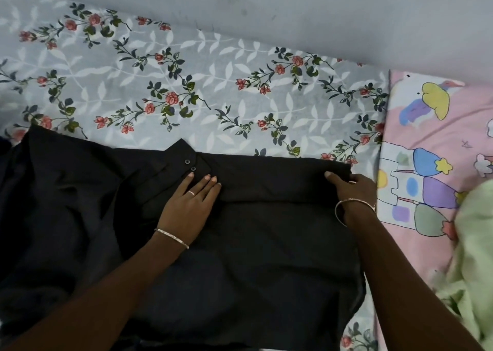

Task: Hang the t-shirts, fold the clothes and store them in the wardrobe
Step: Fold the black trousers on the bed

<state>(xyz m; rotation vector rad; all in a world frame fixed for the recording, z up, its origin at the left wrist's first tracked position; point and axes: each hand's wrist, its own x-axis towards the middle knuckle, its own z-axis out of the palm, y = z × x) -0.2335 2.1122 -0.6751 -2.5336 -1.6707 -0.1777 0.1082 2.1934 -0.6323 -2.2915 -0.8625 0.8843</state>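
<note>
A: What can we not make out?

B: The black shirt runs off the left and bottom edges of the view, so we cannot see its full outline. Its dark cloth hides most creases and seams, and we cannot tell sleeve from body on its rumpled left part. The tips of the right hand's fingers are tucked round the shirt's right edge and hidden.

A: Where does the shirt lie, and how do the fingers stand?

B: It lies spread on the floral bed sheet, its far edge folded towards us in a band. The left hand rests flat on that band, fingers straight and released, their tips just beside the two buttons. The right hand grasps the band's right end, thumb on top.

A: And beside the shirt?

B: To its right we note a pink cartoon-print cloth and, beyond that, a pale green cloth, cut off by the frame.
</note>
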